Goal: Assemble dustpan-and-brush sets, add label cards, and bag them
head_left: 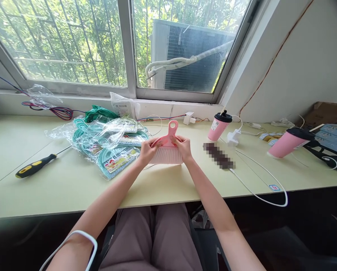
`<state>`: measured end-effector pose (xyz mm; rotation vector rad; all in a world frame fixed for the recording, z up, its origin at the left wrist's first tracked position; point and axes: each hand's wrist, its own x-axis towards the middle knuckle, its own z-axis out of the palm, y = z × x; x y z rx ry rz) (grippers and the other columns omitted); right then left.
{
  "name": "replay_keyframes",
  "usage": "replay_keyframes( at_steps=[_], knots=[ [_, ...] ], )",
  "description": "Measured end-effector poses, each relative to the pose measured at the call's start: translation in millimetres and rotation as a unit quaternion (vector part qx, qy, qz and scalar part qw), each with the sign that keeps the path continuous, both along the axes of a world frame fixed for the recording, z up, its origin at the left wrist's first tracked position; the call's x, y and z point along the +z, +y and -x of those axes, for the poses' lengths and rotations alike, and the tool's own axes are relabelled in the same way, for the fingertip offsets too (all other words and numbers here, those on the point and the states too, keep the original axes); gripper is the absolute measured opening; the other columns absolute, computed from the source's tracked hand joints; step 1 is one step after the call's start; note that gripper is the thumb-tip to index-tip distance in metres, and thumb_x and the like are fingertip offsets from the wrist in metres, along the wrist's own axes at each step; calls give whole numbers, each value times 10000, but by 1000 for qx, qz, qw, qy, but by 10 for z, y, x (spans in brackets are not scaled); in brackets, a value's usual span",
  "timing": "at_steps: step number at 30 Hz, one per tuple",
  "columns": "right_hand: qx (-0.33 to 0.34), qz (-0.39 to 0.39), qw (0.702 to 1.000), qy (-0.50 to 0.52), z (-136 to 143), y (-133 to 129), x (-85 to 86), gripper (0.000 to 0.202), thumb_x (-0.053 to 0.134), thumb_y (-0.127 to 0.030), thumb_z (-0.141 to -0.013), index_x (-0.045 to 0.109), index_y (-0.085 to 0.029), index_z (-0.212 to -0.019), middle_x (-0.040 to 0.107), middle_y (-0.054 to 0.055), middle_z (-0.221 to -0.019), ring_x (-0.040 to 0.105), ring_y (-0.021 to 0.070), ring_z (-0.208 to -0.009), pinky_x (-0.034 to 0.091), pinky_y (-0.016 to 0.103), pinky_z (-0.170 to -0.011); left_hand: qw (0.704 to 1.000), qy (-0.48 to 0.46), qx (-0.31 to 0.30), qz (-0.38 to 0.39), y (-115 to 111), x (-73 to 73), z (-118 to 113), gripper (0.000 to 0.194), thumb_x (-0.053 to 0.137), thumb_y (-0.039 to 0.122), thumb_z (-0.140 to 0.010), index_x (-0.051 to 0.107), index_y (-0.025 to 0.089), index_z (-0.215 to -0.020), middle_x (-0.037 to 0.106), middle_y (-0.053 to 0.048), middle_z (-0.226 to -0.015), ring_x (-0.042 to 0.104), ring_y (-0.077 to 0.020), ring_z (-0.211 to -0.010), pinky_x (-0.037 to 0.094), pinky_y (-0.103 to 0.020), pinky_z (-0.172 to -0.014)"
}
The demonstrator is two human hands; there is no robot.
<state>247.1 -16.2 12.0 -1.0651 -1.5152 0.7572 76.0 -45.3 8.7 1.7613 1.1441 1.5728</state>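
A small pink hand brush (167,140) with pale bristles is held up above the table in both hands. Its short handle, with a hole at the end, points away from me and the bristles face me. My left hand (148,151) grips the left end of the brush head, thumb on top. On the right end, my right hand (183,147) closes the same way. Whether anything lies behind the brush cannot be seen. Left of my hands is a pile of turquoise dustpan-like pieces (119,160) in clear plastic bags, with printed cards.
A black-and-yellow screwdriver (35,166) lies at the left. Two pink cups with black lids stand to the right, one upright (216,130) and one leaning in view (284,144). A white cable (266,201) loops over the table's front edge. Coiled wires (62,112) lie by the window.
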Motion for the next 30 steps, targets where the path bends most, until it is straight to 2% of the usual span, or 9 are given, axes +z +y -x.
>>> replay_keyframes(
  at_steps=[3,6,9,12,17,20,23,27,30],
  knots=[
    [41,12,998,38,-56,84,-13,671,394,-733,-837,721,-173,-1012,729,81,-918,656,213,-868,493,304,-759,999,-44,13,26,94,-85,58,301,646,417,-777,749,161,-895,719,-30,-799,639,-197,-785,466,-281,-713],
    [-17,29,999,8,-189,253,-115,691,216,-646,-935,635,-186,-1235,665,123,-1234,603,229,-1146,444,369,-970,983,-145,89,75,233,-179,225,313,667,448,-728,696,149,-815,672,-25,-733,613,-180,-724,462,-275,-664],
    [-137,85,968,-191,-332,406,-294,572,395,-543,-930,501,-216,-1387,492,122,-1460,371,273,-1398,246,494,-1137,951,-265,98,125,363,-232,448,361,687,462,-703,640,153,-885,668,-46,-789,628,-179,-746,498,-290,-680],
    [-113,149,920,-344,-386,458,-437,602,540,-454,-889,452,-194,-1425,322,146,-1567,180,332,-1481,63,600,-1157,924,-328,53,191,444,-247,607,348,745,367,-667,617,161,-918,676,-66,-831,651,-194,-790,534,-332,-739],
    [14,112,919,-378,-325,444,-466,451,568,-167,-842,591,-285,-1277,422,55,-1516,373,250,-1398,245,478,-1155,916,-345,46,199,461,-272,622,444,771,134,-553,587,171,-955,675,-55,-917,650,-185,-833,541,-325,-779],
    [-6,63,942,-330,-297,477,-478,643,655,-79,-719,556,-278,-1322,343,67,-1538,349,248,-1405,328,413,-1140,924,-341,40,169,437,-304,565,540,765,108,-544,546,220,-1025,651,-39,-1047,641,-179,-904,544,-305,-781],
    [-68,81,959,-263,-318,537,-521,806,728,-61,-618,505,-261,-1367,277,114,-1516,363,287,-1387,414,416,-1091,927,-336,29,165,419,-335,521,588,760,90,-553,504,255,-1056,630,-26,-1107,638,-189,-958,555,-323,-804],
    [-70,141,963,-219,-374,580,-542,888,781,-73,-553,488,-283,-1365,390,113,-1370,581,261,-1149,500,417,-998,924,-342,18,169,409,-355,485,613,749,81,-568,484,280,-1083,611,-26,-1178,627,-215,-1042,560,-375,-859],
    [-33,146,961,-234,-370,560,-518,880,784,-58,-555,500,-268,-1360,472,97,-1259,633,204,-995,526,368,-953,920,-361,15,154,405,-348,461,622,747,70,-562,508,273,-1099,616,-37,-1193,615,-227,-1085,548,-390,-903]
  ],
)
